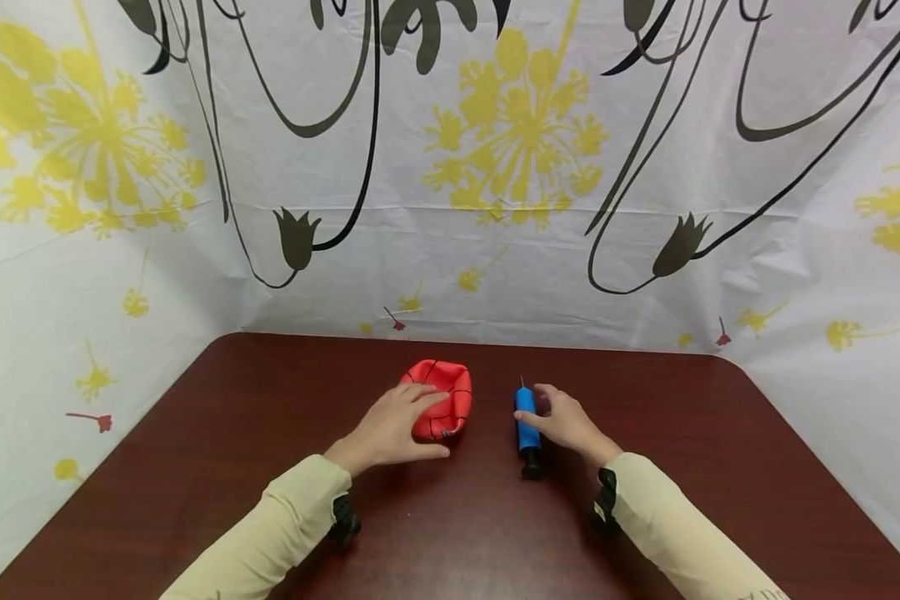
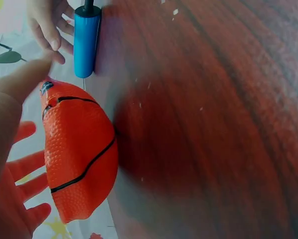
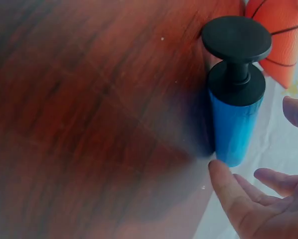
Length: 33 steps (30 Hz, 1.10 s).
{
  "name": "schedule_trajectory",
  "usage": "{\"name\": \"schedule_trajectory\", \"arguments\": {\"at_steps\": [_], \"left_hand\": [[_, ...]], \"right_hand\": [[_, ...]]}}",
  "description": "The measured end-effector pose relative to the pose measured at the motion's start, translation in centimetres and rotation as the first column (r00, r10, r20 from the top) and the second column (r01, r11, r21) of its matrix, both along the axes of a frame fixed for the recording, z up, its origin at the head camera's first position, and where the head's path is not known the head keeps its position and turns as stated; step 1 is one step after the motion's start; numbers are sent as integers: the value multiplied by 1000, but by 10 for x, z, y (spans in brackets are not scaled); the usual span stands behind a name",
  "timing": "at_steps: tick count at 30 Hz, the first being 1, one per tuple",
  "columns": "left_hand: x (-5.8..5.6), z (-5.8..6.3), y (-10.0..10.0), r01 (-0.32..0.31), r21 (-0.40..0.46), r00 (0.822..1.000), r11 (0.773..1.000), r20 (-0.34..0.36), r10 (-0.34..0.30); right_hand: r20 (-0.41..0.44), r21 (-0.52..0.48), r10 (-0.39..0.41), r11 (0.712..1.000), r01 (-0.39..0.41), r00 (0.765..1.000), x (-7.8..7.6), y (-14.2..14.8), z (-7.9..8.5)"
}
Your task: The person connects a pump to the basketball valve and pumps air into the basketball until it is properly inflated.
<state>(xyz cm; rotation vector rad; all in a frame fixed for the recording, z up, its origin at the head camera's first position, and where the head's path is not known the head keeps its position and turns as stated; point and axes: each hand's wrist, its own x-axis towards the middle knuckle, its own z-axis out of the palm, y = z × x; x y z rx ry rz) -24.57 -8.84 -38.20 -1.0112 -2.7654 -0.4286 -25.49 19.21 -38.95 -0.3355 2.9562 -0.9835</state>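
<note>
A deflated red-orange ball with black seam lines [image 1: 461, 398] lies crumpled on the table toward the back. My left hand [image 1: 399, 425] is spread over its near left side, fingers extended and thumb apart; the left wrist view has the dented ball [image 2: 81, 159] beside the open palm. To the right lies a blue hand pump [image 1: 528, 437], its thin needle pointing away and its black handle toward me. My right hand [image 1: 566, 421] hovers around the pump's right side, thumb across it in the head view. The right wrist view shows those fingers loose near the blue barrel [image 3: 236, 129].
The dark reddish-brown table [image 1: 450, 542] has rounded far corners. Behind it and at both sides hangs a white cloth [image 1: 390, 175] printed with yellow and grey flowers. Black straps with small devices [image 1: 343, 518] sit on both wrists, over pale sleeves.
</note>
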Motion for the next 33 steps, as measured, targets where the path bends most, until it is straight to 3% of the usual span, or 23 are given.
{"name": "schedule_trajectory", "arguments": {"at_steps": [9, 19, 33], "left_hand": [[-1, -7, 1, -1, -27, 999, 1000, 36, 2], [-6, -15, 0, 11, -33, 1000, 999, 27, -10], [-10, -23, 2, 2, 2, 998, 1000, -55, -2]], "right_hand": [[67, -31, -34, 999, 36, 997, -7, -2, -7], [108, -2, -74, 997, 74, 991, -14, -6, -11], [148, -31, -123, 991, 129, 981, -16, -9, -15]]}}
